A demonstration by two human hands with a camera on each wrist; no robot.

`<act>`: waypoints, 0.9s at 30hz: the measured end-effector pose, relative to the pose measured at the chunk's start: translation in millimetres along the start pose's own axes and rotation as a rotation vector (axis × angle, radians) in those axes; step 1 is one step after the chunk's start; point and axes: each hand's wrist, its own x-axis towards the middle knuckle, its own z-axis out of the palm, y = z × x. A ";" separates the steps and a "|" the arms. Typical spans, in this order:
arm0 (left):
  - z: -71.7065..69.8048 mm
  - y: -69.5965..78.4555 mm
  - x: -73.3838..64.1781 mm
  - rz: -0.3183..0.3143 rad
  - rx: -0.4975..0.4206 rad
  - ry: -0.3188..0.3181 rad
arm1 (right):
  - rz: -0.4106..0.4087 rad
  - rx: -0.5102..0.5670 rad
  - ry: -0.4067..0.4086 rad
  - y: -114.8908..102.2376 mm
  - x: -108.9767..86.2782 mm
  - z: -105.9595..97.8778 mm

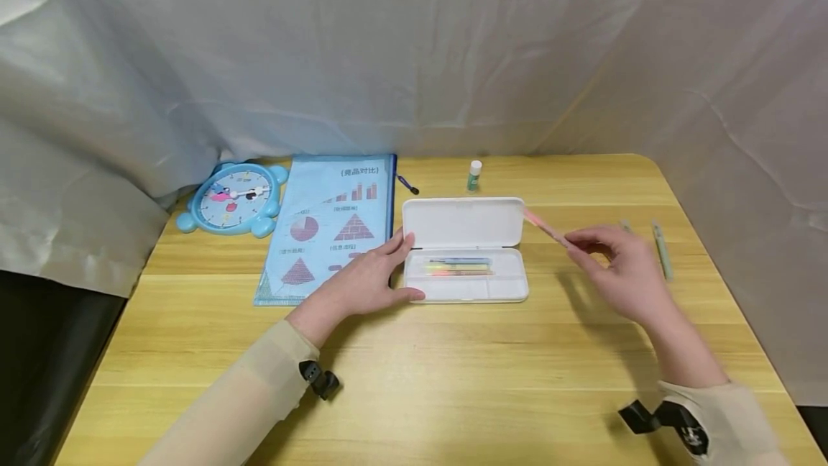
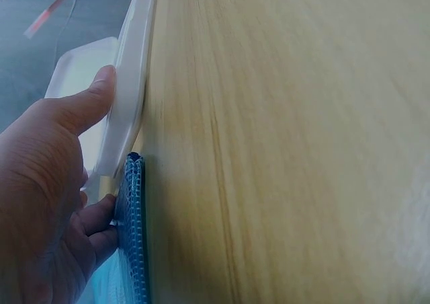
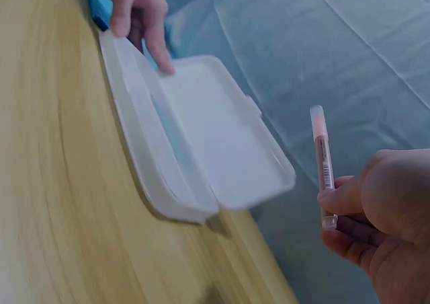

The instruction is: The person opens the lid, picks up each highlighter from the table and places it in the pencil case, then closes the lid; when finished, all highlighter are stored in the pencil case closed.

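My right hand (image 1: pixel 624 272) pinches a pink capped pen (image 3: pixel 322 153) near one end, between thumb and fingers. The pen is raised to the right of a white pencil case (image 1: pixel 511 288), its pink tip pointing at the open lid (image 1: pixel 462 223). Several slim coloured pens (image 1: pixel 459 266) lie side by side in the case's rear compartment. At the case's left end, my left hand (image 1: pixel 371 279) holds it, thumb at the front corner and fingers beside the lid. In the left wrist view the thumb (image 2: pixel 94 102) lies along the case wall.
A blue zip folder (image 1: pixel 323 200) printed with charts lies left of the case, partly under the left hand. Beyond it sits a blue toy clock (image 1: pixel 236 198). A glue stick (image 1: pixel 474 175) stands behind the case. Green pens (image 1: pixel 663 254) lie beyond the right hand. A grey curtain (image 1: pixel 414 56) borders the table.
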 end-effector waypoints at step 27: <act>0.6 -1.8 1.1 0.006 -0.002 -0.003 | -0.092 0.115 -0.255 -17.8 29.5 77.5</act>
